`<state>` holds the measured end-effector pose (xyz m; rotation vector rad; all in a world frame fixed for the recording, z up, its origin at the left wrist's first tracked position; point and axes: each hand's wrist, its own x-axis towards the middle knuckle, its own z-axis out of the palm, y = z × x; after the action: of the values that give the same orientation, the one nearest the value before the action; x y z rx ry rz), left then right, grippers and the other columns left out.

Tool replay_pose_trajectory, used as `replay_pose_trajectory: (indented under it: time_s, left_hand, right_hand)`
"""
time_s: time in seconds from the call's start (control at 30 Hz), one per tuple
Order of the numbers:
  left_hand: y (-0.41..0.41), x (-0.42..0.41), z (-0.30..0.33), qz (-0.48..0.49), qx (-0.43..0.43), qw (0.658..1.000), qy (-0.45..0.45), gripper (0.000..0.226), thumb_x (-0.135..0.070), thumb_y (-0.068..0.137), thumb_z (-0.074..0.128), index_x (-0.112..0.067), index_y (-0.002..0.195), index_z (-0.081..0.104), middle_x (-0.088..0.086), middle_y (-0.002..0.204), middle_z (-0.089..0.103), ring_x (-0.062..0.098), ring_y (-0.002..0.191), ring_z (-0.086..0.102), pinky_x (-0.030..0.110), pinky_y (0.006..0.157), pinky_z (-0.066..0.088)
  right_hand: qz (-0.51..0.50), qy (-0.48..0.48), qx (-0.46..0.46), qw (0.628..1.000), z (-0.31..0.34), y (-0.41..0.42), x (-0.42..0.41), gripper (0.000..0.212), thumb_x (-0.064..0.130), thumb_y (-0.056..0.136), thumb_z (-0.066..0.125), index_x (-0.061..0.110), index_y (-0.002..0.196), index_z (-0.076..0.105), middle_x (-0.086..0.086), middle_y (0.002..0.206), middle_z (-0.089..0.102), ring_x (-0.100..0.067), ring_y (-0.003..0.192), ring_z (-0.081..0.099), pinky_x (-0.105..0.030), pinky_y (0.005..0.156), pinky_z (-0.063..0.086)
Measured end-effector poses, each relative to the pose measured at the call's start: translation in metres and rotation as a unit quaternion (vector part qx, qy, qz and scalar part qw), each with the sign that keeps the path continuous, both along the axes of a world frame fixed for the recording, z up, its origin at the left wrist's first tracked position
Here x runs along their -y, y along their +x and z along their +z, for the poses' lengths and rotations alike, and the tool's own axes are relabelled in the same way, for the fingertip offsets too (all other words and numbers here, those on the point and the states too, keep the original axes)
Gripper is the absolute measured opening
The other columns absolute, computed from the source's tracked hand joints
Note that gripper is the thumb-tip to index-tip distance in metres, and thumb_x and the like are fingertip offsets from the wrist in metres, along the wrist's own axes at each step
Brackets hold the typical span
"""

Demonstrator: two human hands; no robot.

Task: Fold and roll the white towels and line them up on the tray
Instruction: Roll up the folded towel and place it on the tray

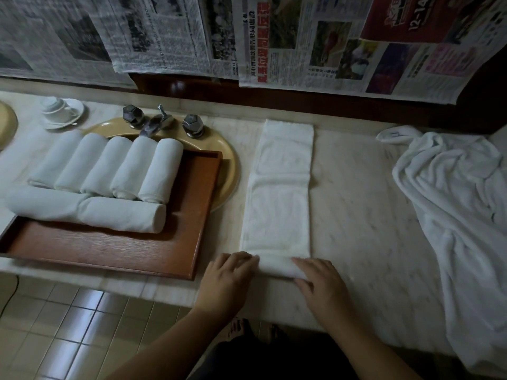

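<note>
A white towel (279, 193), folded into a long narrow strip, lies on the marble counter and runs away from me. Its near end is curled into the start of a roll (277, 266). My left hand (229, 275) touches the roll's left end with straight fingers. My right hand (318, 281) presses on the roll's right end, fingers spread. A wooden tray (115, 250) on the left holds several rolled white towels (109, 165) side by side, with two longer rolls (120, 213) laid across in front of them.
The tray sits partly over a yellow sink (227, 165) with a metal tap (153, 124). A pile of loose white towels (461, 193) lies on the counter at the right. A cup and saucer (61, 111) stand at the back left. Newspapers (301, 42) cover the wall.
</note>
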<state>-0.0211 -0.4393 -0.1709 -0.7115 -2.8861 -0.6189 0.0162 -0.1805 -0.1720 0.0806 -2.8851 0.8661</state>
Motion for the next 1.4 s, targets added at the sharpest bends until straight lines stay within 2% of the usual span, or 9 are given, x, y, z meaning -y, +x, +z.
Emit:
replay_pose_trajectory:
  time_s: [0.1,0.3,0.5,0.57,0.67,0.83,1.13,1.3,1.4]
  left_hand:
    - [-0.010,-0.007,0.002,0.081,0.107,0.989,0.061,0.036,-0.044,0.104,0.049,-0.041,0.137,0.064,-0.015,0.131,0.065,0.015,0.105,0.048,0.037,0.084,0.050]
    - [-0.021,-0.025,0.022,0.247,0.272,0.886,0.282,0.010,-0.045,0.098,0.067,-0.041,0.107,0.068,-0.013,0.097,0.054,0.017,0.106,0.056,0.044,0.093,0.053]
    - [-0.029,-0.028,0.012,0.265,0.243,0.894,0.266,0.008,-0.051,0.095,0.068,-0.047,0.101,0.065,-0.018,0.106,0.052,0.018,0.108,0.054,0.042,0.092,0.053]
    - [-0.029,-0.030,0.013,0.266,0.220,0.906,0.245,0.008,-0.049,0.095,0.069,-0.042,0.100,0.069,-0.014,0.102,0.056,0.020,0.104,0.056,0.039,0.087,0.053]
    - [-0.022,-0.026,0.013,0.206,0.095,0.968,0.111,0.021,-0.046,0.100,0.064,-0.031,0.104,0.076,-0.008,0.108,0.062,0.024,0.103,0.052,0.037,0.079,0.048]
    - [-0.014,-0.005,0.002,0.045,-0.026,0.998,-0.025,0.038,-0.033,0.098,0.065,-0.023,0.135,0.067,0.001,0.130,0.059,0.029,0.105,0.058,0.039,0.070,0.048]
    - [-0.022,-0.010,0.007,0.117,0.120,0.985,0.036,0.040,-0.027,0.109,0.049,-0.028,0.148,0.055,-0.006,0.150,0.053,0.025,0.106,0.051,0.040,0.085,0.050]
    - [-0.028,-0.016,0.011,0.148,0.175,0.971,0.066,0.039,-0.037,0.111,0.039,-0.034,0.147,0.052,-0.013,0.148,0.052,0.019,0.105,0.044,0.038,0.088,0.048]
    - [-0.029,-0.021,0.014,0.171,0.195,0.961,0.097,0.038,-0.036,0.110,0.039,-0.034,0.146,0.054,-0.016,0.143,0.054,0.015,0.105,0.041,0.033,0.087,0.044]
  right_hand:
    - [-0.082,-0.155,0.087,0.981,0.003,-0.006,-0.009,0.033,0.026,0.080,0.089,0.035,0.110,0.076,0.014,0.103,0.067,-0.002,0.096,0.063,-0.014,0.086,0.048]
    - [-0.112,-0.201,0.111,0.967,-0.001,-0.031,-0.013,0.021,0.022,0.086,0.084,0.036,0.100,0.079,0.005,0.092,0.053,-0.005,0.080,0.058,-0.016,0.077,0.043]
    - [-0.161,-0.273,0.176,0.932,0.014,-0.045,-0.009,0.025,0.031,0.087,0.082,0.033,0.101,0.061,0.001,0.086,0.058,-0.013,0.073,0.057,-0.028,0.070,0.046]
    - [-0.153,-0.219,0.147,0.952,0.016,-0.043,-0.006,0.015,0.031,0.087,0.082,0.031,0.092,0.068,0.002,0.091,0.056,-0.012,0.075,0.059,-0.020,0.068,0.044]
    - [-0.108,-0.112,0.025,0.988,0.010,-0.033,-0.004,0.007,0.024,0.085,0.085,0.020,0.085,0.079,0.006,0.105,0.056,-0.006,0.076,0.063,-0.017,0.072,0.048]
    - [0.036,0.002,-0.052,0.998,-0.005,-0.019,-0.021,0.042,0.012,0.077,0.091,0.015,0.117,0.079,0.001,0.118,0.068,-0.018,0.099,0.067,-0.027,0.088,0.055]
    - [0.005,-0.115,0.137,0.984,0.008,-0.043,-0.023,0.039,0.021,0.099,0.070,0.027,0.137,0.067,0.011,0.102,0.047,0.002,0.093,0.056,0.000,0.085,0.037]
    - [-0.017,-0.123,0.218,0.968,0.013,-0.058,-0.018,0.036,0.028,0.105,0.060,0.044,0.137,0.058,0.001,0.104,0.048,-0.002,0.089,0.055,-0.004,0.080,0.036]
    - [-0.030,-0.145,0.232,0.961,0.013,-0.072,-0.017,0.027,0.030,0.105,0.058,0.038,0.127,0.071,-0.002,0.113,0.067,-0.014,0.101,0.065,-0.015,0.080,0.044]
